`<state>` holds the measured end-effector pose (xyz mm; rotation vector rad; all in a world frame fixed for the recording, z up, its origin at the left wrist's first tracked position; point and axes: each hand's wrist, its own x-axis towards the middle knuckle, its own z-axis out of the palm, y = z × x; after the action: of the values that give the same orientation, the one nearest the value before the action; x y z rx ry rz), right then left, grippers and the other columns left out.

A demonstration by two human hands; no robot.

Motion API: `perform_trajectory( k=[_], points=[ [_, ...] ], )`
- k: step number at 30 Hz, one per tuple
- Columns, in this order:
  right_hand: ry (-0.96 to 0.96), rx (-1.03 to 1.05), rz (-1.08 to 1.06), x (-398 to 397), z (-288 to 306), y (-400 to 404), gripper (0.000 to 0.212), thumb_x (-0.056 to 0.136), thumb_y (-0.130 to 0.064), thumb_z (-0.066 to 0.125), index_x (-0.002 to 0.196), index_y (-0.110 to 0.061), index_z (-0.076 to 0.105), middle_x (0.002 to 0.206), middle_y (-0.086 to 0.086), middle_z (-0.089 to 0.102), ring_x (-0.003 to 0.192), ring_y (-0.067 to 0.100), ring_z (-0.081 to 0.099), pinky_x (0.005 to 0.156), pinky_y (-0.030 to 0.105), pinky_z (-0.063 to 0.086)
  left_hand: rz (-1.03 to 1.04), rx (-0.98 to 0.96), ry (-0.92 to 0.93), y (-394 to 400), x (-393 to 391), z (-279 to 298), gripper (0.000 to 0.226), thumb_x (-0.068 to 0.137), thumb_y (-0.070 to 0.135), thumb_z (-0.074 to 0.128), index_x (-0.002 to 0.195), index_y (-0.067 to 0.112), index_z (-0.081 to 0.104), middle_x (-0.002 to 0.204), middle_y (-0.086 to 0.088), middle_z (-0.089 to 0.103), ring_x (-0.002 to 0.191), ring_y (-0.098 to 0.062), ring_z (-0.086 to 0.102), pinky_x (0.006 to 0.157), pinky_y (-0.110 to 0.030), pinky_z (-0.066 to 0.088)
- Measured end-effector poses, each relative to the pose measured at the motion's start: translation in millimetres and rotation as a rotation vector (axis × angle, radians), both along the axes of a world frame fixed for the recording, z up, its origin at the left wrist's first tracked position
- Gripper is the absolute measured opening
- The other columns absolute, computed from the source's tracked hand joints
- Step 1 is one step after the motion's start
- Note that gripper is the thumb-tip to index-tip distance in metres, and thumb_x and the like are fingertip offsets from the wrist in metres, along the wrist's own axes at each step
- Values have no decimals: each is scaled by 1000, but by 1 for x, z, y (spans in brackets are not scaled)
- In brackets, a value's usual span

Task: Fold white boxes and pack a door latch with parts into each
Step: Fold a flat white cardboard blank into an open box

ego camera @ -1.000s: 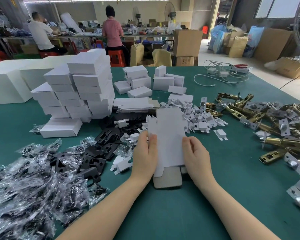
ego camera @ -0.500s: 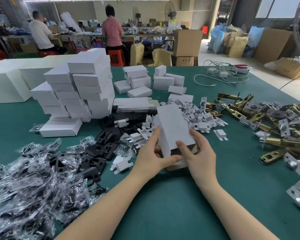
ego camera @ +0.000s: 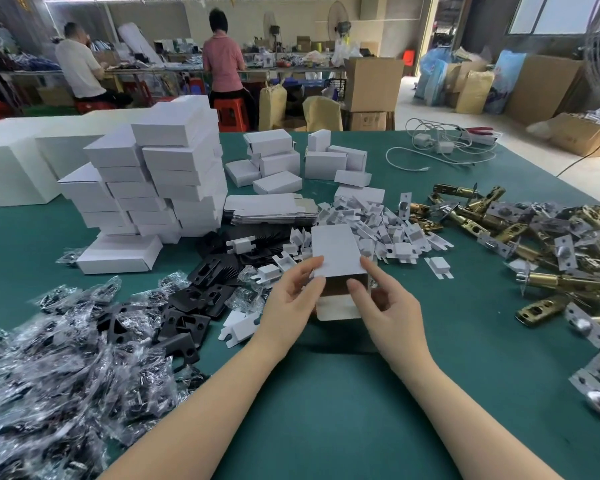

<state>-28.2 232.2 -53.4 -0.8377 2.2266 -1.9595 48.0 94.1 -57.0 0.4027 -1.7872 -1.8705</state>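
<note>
Both hands meet at one white box [ego camera: 335, 249] held just above the green tabletop [ego camera: 326, 410]: the left hand [ego camera: 293, 299] grips its left edge with curled fingers and thumb, and the right hand [ego camera: 383, 306] grips its right side, thumb tip at the open near end, index finger along the top edge. That box is formed into a sleeve, its near end open with a flap hanging down toward the camera, and it sits near the middle of the tabletop. Left of the box, the biggest thing is a heap of clear plastic bags [ego camera: 49, 375] with dark parts inside. Behind and left of the box rises a tall stack of folded white boxes [ego camera: 160, 178]. Right of the box spreads a pile of brass door latches [ego camera: 551, 258] with silver plates. Just behind the box lies a scatter of small white card inserts [ego camera: 378, 226], and behind those a stack of flat box blanks [ego camera: 271, 207]. Loose black plates [ego camera: 194, 299] lie just left of the box
</note>
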Motion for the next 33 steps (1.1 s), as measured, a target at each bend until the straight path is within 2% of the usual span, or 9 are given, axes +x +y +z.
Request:
perform_trajectory(
  k=[1, 2, 3, 6, 11, 16, 22, 29, 33],
  points=[
    [-41, -25, 35, -2, 0, 1, 33, 96, -29, 60, 127, -40, 56, 73, -30, 66, 61, -9, 36, 60, 6, 27, -37, 59, -3, -3, 0, 1, 32, 83, 28, 60, 112, 37, 69, 117, 7, 68, 96, -10, 65, 83, -31, 55],
    [-87, -47, 72, -5, 2, 3, 31, 100, -25, 53, 127, -40, 55, 83, -34, 68, 111, 0, 31, 99, 25, 35, -76, 108, -6, -7, 1, 2, 34, 82, 26, 60, 113, 35, 69, 117, 3, 69, 94, -13, 64, 83, -35, 53],
    [-129, -61, 112, -8, 3, 5, 31, 103, -22, 47, 126, -40, 55, 87, -35, 67, 92, -7, 63, 89, 12, 48, -115, 139, -9, -10, 2, 2, 37, 81, 23, 60, 116, 33, 68, 118, 0, 69, 93, -15, 63, 84, -36, 53],
    [-255, -83, 238, -15, 8, 12, 37, 103, -14, 45, 123, -42, 59, 83, -23, 62, 80, -2, 53, 86, 22, 44, -227, 159, -13, -17, 7, 4, 53, 73, 20, 68, 125, 30, 63, 125, 0, 67, 103, -17, 63, 91, -36, 53],
    [-450, -138, 384, -25, 11, 23, 38, 99, -10, 49, 128, -32, 60, 110, 1, 64, 97, 21, 56, 99, 43, 47, -260, 78, -17, -16, 13, 4, 51, 90, -1, 64, 129, 32, 60, 129, 6, 62, 100, 1, 64, 83, -23, 53],
    [-471, -91, 452, -31, 12, 30, 40, 98, -7, 51, 135, -20, 56, 91, -9, 70, 81, 7, 62, 80, 22, 53, -197, 48, -2, -15, 12, 5, 48, 88, -1, 67, 125, 30, 61, 123, 8, 61, 90, -1, 67, 75, -19, 54],
    [-307, 1, 303, -26, 12, 26, 35, 84, -9, 74, 112, -31, 70, 124, -21, 66, 76, 17, 62, 79, 31, 52, -62, 31, -9, -11, 8, 2, 39, 78, 9, 80, 102, 39, 72, 105, 11, 73, 87, -14, 72, 72, -21, 54],
    [17, -2, -60, -11, 1, 9, 21, 81, -12, 77, 88, -30, 68, 61, -24, 61, 43, 5, 48, 46, 8, 33, -25, -113, -29, -4, 7, 4, 33, 73, 10, 84, 89, 38, 74, 117, 36, 61, 81, -13, 74, 70, -14, 52],
    [117, -12, -36, -10, -2, 7, 26, 87, -12, 72, 94, -36, 68, 95, -16, 67, 68, 5, 65, 60, 8, 42, 37, -110, 14, -3, 6, 4, 31, 81, 7, 78, 83, 38, 73, 117, 36, 61, 74, -9, 72, 65, -15, 52]
  ],
)
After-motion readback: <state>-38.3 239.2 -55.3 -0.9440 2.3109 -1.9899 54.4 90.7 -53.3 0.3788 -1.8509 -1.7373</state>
